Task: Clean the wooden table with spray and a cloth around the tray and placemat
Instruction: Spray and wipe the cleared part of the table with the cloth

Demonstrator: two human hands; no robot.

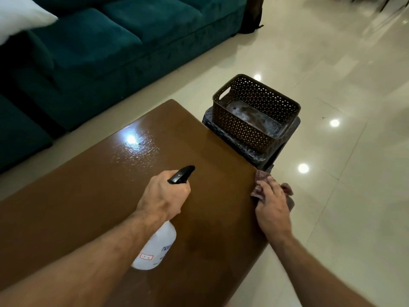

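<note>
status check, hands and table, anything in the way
Left hand grips spray bottle above wooden table. Right hand flat on cloth at table's right edge. Basket stands beside far corner, off the tabletop.

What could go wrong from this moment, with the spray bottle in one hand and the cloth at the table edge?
1. The cloth lies partly over the right edge of the table under the right hand; it may slip to the floor.
2. The spray bottle in the left hand aims toward the far end, so mist could perhaps reach the basket or the glossy floor, making it slippery.
</note>
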